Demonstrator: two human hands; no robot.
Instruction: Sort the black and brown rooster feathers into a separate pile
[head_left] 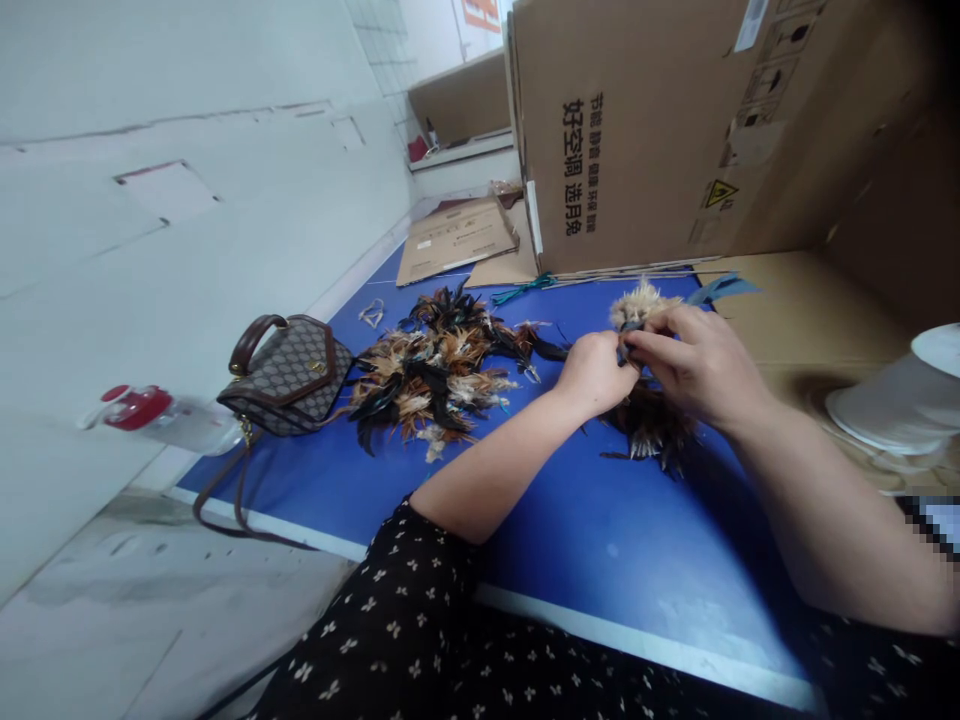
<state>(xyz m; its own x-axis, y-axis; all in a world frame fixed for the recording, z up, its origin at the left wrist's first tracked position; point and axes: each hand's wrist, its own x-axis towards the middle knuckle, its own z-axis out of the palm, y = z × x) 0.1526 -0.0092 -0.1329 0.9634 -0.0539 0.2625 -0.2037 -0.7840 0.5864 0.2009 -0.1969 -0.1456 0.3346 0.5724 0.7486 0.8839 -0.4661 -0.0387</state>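
My left hand is closed, its fingers wrapped at the near side of a pale, fluffy feather bunch. My right hand meets it from the right, thumb and fingers pinched together at the bunch. A bit of dark blue material shows between the fingertips, and a blue strip sticks out behind the right hand. Beneath both hands lie dark brown feathers; whether they join the held bunch is hidden. Left of my hands spreads a large pile of brown, black and white feathers.
A patterned handbag and a red-capped clear bottle stand at the left of the blue table. A large cardboard box rises behind. Flat cardboard lies farther back. At right are a white spool-like cylinder and green-blue strips lie mid-back.
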